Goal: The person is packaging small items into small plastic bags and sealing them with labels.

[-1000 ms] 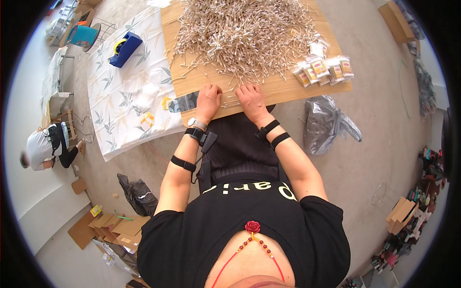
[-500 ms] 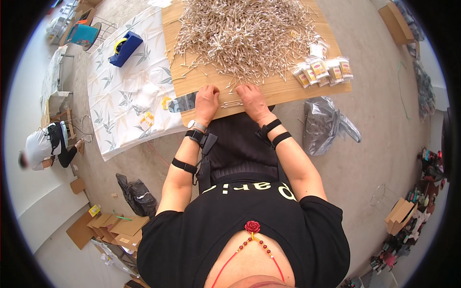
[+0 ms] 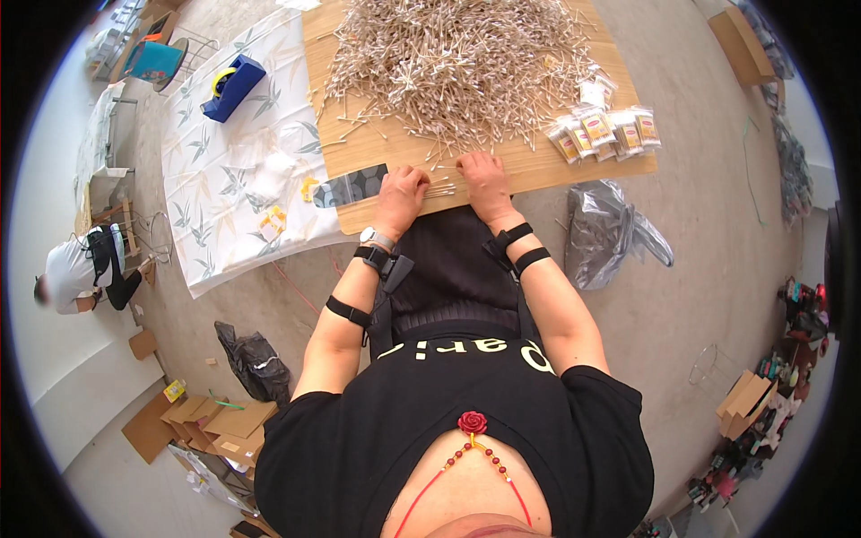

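A few cotton swabs (image 3: 440, 187) lie side by side near the front edge of the wooden board, between my two hands. My left hand (image 3: 399, 199) is closed over their left ends, its fingertips bent down to the board. To the right, my right hand (image 3: 486, 186) rests by the board's front edge with curled fingers; whatever they hold, if anything, is hidden. Beyond both hands spreads a large heap of loose cotton swabs (image 3: 457, 67). Beside my left hand lies a dark patterned flat thing (image 3: 350, 186), partly over the board's left edge.
Several small packets of swabs (image 3: 596, 132) are piled at the board's (image 3: 538, 170) right. On the patterned tablecloth (image 3: 211, 197) at left stand a blue tape dispenser (image 3: 235, 90) and clear bags (image 3: 272, 175). A grey plastic bag (image 3: 605, 238) lies on the floor; another person (image 3: 76, 273) is far left.
My left hand has moved right, onto the ends of the laid-out swabs, uncovering more of the dark patterned thing. My right hand has shifted slightly to the right.
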### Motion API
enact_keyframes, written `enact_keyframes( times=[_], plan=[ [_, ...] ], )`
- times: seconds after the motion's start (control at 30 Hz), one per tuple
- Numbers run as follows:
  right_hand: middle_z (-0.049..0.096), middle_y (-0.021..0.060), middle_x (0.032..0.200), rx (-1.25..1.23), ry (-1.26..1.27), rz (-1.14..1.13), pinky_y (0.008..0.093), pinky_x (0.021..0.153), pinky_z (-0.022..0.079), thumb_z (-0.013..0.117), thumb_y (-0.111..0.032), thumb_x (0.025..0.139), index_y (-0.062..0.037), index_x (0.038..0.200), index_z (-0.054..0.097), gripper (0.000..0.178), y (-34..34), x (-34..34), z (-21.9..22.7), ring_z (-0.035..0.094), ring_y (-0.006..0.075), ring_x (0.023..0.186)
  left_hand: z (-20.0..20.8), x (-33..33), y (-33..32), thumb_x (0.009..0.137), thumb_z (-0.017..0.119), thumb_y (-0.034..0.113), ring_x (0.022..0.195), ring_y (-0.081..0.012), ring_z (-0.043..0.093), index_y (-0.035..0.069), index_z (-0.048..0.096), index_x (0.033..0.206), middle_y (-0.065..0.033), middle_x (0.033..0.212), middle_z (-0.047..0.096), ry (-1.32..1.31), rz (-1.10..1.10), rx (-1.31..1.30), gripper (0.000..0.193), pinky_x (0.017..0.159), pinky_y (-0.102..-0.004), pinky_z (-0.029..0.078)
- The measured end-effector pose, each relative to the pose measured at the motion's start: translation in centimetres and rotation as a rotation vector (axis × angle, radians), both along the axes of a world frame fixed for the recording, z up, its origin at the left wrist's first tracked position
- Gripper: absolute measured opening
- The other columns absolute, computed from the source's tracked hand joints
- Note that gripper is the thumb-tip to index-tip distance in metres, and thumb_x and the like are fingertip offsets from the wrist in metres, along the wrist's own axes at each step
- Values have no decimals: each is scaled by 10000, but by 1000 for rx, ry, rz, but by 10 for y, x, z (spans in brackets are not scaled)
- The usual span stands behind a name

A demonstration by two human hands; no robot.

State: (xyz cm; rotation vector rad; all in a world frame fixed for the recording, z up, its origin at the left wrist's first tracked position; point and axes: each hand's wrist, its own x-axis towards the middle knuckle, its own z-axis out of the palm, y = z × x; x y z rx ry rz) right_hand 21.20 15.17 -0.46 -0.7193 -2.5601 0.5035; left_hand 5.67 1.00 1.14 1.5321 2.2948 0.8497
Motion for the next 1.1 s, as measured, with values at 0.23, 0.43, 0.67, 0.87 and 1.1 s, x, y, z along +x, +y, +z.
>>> enact_keyframes(
  times=[0.23,0.43,0.67,0.87,1.1],
  plan=[
    [643,48,1007,26,25,77,416,912,445,693,-164,892,-131,1000,662,117,-18,-16,5,612,270,1048,-1,-1,19,840,762,143,886,-313,652,67,698,902,-100,874,665,-29,138,101,117,817,-441,499],
    [654,84,1014,-68,-52,-253,451,892,463,781,-274,840,-118,990,678,239,-6,-34,-4,621,293,1048,-11,3,39,819,774,182,914,-333,648,83,690,875,-112,911,657,91,173,54,142,810,-451,511],
    [673,89,971,-56,-70,-287,461,864,463,763,-271,838,-118,950,685,205,6,-37,-16,642,299,973,-10,-4,34,812,768,179,918,-329,648,84,692,868,-103,889,648,104,199,14,134,815,-460,510],
    [663,67,946,-52,-10,-277,454,835,467,742,-232,858,-129,912,682,131,9,-15,-7,644,287,952,-4,-9,17,824,761,168,897,-312,654,90,705,869,-93,884,662,93,118,47,106,815,-434,490],
    [642,51,945,74,-28,-88,421,869,471,730,-188,863,-145,919,694,80,5,-15,-2,632,256,969,3,-2,9,835,752,155,857,-272,667,87,712,860,-76,861,676,3,7,-15,83,795,-417,473]
  ],
)
